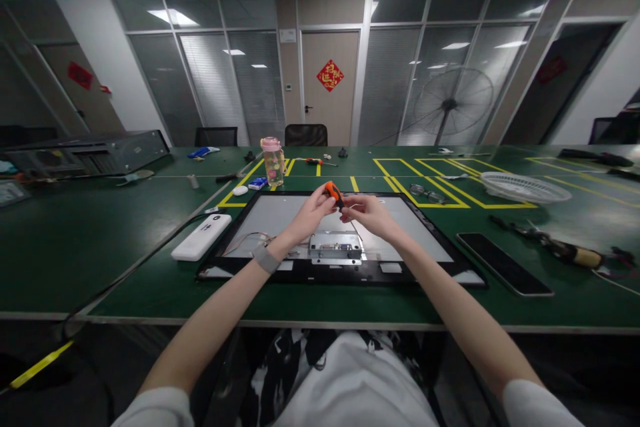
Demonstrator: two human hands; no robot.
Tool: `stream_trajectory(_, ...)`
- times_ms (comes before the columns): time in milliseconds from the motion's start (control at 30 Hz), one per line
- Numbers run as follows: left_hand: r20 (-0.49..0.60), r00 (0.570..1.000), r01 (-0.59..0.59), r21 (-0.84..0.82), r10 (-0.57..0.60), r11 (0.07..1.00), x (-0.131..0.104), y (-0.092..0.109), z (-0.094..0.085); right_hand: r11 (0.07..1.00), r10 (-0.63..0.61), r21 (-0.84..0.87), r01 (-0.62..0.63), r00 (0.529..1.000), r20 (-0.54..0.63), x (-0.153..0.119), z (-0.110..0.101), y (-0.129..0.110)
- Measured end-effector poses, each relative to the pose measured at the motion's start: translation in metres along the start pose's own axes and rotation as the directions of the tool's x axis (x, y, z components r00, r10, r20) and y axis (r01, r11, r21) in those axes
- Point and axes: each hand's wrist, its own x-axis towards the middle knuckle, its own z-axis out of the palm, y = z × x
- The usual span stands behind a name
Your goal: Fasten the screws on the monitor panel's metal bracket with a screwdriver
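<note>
My left hand (314,208), with a grey band at the wrist, is closed round the orange and black handle of a screwdriver (333,193). My right hand (369,212) pinches at the lower, black end of the same screwdriver; the fingers partly hide its shaft. Both hands are raised over a flat display panel (425,233) with a black frame and pale back, lying on the table. Just below the hands, a silver metal bracket (335,248) sits at the panel's near middle. Thin wires (255,235) run over the panel left of it.
A white power bank (202,237) lies left of the panel, a black phone (503,263) right. Behind stand a pink-lidded bottle (273,163) and another screwdriver (315,161). Glasses (427,194), a white basket (525,188) and a cabled tool (575,253) occupy the right side.
</note>
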Motion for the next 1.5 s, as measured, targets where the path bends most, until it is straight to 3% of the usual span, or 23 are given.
stream_trajectory(100, -0.150, 0.985, -0.078, 0.040, 0.083, 0.996, 0.014, 0.004, 0.004, 0.996, -0.034, 0.079, 0.040, 0.997, -0.073, 0.007, -0.001, 0.005)
stream_trajectory(167, -0.255, 0.959, -0.118, 0.022, 0.120, 0.993, 0.021, 0.005, 0.003, 0.998, -0.044, 0.042, 0.047, 0.996, -0.073, 0.012, -0.007, 0.016)
stream_trajectory(233, -0.348, 0.934, -0.106, -0.061, 0.078, 0.992, 0.023, 0.003, 0.001, 0.988, -0.044, -0.151, 0.037, 0.998, -0.047, 0.014, -0.014, 0.032)
stream_trajectory(300, -0.384, 0.923, -0.054, -0.153, -0.009, 0.987, 0.022, -0.001, -0.002, 0.884, -0.013, -0.467, 0.008, 1.000, -0.007, 0.012, -0.021, 0.052)
stream_trajectory(333, -0.374, 0.926, -0.030, -0.181, -0.040, 0.983, 0.019, -0.002, -0.003, 0.785, 0.028, -0.619, -0.003, 0.999, 0.030, 0.010, -0.023, 0.062)
stream_trajectory(467, -0.381, 0.923, -0.011, -0.156, -0.050, 0.988, 0.005, -0.003, -0.001, 0.686, 0.143, -0.726, -0.047, 0.987, 0.071, -0.002, -0.027, 0.093)
stream_trajectory(667, -0.342, 0.924, -0.158, 0.058, 0.169, 0.986, -0.010, 0.003, 0.016, 0.599, 0.204, -0.800, -0.032, 0.972, 0.114, -0.006, -0.024, 0.101)
stream_trajectory(933, -0.269, 0.927, -0.195, 0.246, 0.260, 0.949, -0.018, -0.002, 0.026, 0.554, 0.209, -0.832, 0.009, 0.966, 0.149, -0.008, -0.021, 0.095)
stream_trajectory(1500, -0.206, 0.910, -0.257, 0.400, 0.360, 0.880, -0.019, -0.004, 0.032, 0.510, 0.215, -0.860, 0.010, 0.967, 0.139, -0.006, -0.020, 0.098)
